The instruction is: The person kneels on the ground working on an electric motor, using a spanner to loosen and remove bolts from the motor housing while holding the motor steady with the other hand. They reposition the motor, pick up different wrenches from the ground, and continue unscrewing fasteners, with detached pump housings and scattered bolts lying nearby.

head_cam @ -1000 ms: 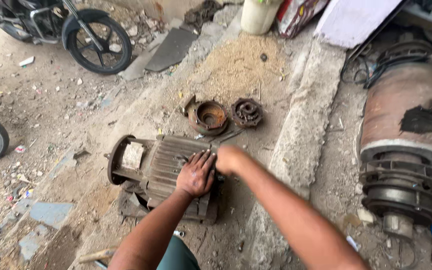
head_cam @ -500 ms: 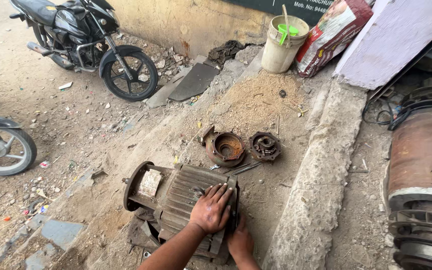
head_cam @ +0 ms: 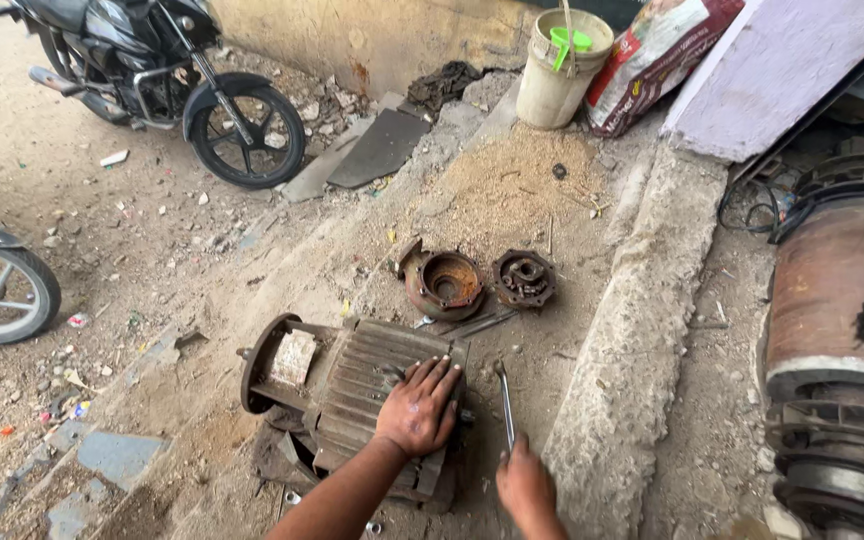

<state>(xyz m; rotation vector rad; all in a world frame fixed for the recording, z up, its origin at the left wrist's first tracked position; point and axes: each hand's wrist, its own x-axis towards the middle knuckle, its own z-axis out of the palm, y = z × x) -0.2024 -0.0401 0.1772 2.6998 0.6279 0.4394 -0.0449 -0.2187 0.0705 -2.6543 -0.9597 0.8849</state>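
Item: finned electric motor housing [head_cam: 352, 395], grey and rusted, lying on its side on the dirt ground near the lower middle of the view, its open end turned toward the left edge. Change noted: half a second ago our right hand sat close against the near end of the housing with no tool showing; now it has drawn back toward the bottom edge and holds a slim metal wrench [head_cam: 505, 405], whose far tip stands just beside the housing's right end. We judge that the work on that end's fastenings is under way, not finished. Left hand [head_cam: 417, 408]: palm down on the ribbed top, fingers spread wide, arm reaching in from the bottom edge, still pressing the housing steady as before. Right hand [head_cam: 527, 487]: low at the bottom edge, fingers closed around the wrench's near end, wrist only partly in view. Nearby: rusted end cover [head_cam: 444, 285] and bearing cap [head_cam: 523, 278] lying on the ground beyond the housing; concrete kerb [head_cam: 632, 350] to the right; bucket [head_cam: 562, 68] by the far wall; motorcycle [head_cam: 162, 75] at the upper left corner.
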